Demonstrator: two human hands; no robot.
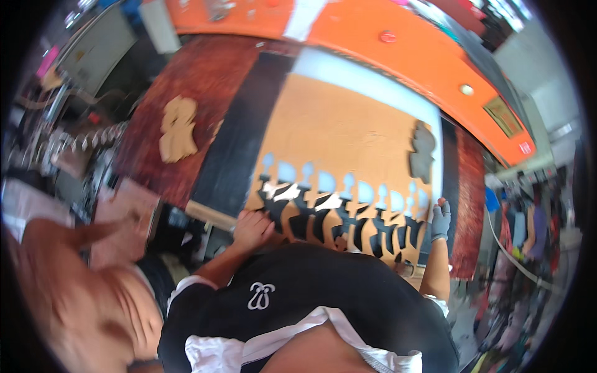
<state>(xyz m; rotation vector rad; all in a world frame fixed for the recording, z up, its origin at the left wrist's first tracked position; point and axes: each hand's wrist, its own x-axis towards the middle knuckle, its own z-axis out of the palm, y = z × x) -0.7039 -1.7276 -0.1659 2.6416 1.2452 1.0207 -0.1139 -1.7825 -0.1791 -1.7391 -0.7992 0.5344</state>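
A large tan sheet [348,124] lies on a white board [348,71], its near part full of curved cut-out holes that show white and black beneath. At the sheet's near left corner, my bare left hand [254,229] has its fingers curled over the edge. My right hand [440,221], in a grey glove with bare fingertips, is beside the near right edge with its fingers drawn together; what they hold, if anything, is hidden. A dark grey wavy-edged shape [422,150] rests on the sheet's far right part.
Behind the board runs an orange machine beam [354,31] with a red and a pale button. Tan cut pieces [178,130] lie on the reddish table [211,68], left of a black strip [249,118]. A bare-chested person [93,292] is close on my left, blurred.
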